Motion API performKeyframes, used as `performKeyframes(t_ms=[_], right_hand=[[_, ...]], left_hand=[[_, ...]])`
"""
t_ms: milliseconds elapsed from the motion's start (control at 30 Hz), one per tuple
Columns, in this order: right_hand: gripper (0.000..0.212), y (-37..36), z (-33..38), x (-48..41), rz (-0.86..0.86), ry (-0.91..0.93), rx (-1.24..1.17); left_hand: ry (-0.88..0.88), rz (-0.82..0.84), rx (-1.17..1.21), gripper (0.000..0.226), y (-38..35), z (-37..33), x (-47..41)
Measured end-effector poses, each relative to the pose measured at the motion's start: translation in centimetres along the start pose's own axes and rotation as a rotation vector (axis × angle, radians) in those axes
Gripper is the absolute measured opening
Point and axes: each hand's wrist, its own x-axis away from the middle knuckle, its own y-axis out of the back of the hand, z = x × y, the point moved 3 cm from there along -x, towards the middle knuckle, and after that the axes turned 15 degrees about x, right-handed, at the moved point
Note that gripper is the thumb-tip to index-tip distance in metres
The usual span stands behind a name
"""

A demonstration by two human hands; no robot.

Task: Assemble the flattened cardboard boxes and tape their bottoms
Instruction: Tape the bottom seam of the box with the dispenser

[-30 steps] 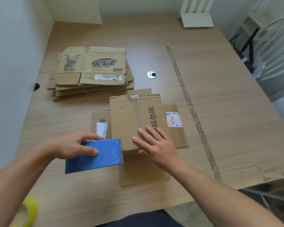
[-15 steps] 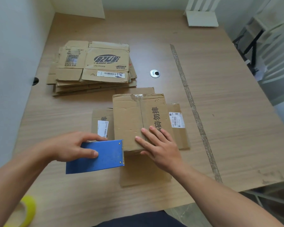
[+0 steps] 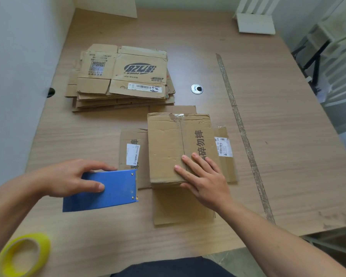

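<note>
Pressing the creased cardboard box [image 3: 167,148], right hand [image 3: 206,181] lies flat; left hand [image 3: 72,178] grips a blue dispenser [image 3: 117,191].

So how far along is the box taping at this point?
Done: one box has its flaps folded shut. In hand: the right hand presses flat on them while the left hand grips the blue dispenser beside the box's near-left corner; no fresh tape shows on the seam. Left: taping this box, then the stack of flattened boxes behind it.
</note>
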Motion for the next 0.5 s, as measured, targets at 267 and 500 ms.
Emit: performKeyframes(t_ms=[267, 500], right_hand=[[0.043, -0.2, 0.0, 0.1, 0.007, 0.003, -0.011], [0.044, -0.1, 0.0, 0.0, 0.035, -0.003, -0.028]], left_hand=[[0.026, -0.052, -0.083, 0.041, 0.1, 0.0, -1.1], [0.015, -0.202, -0.32, 0.051, -1.5, -0.6, -3.0]])
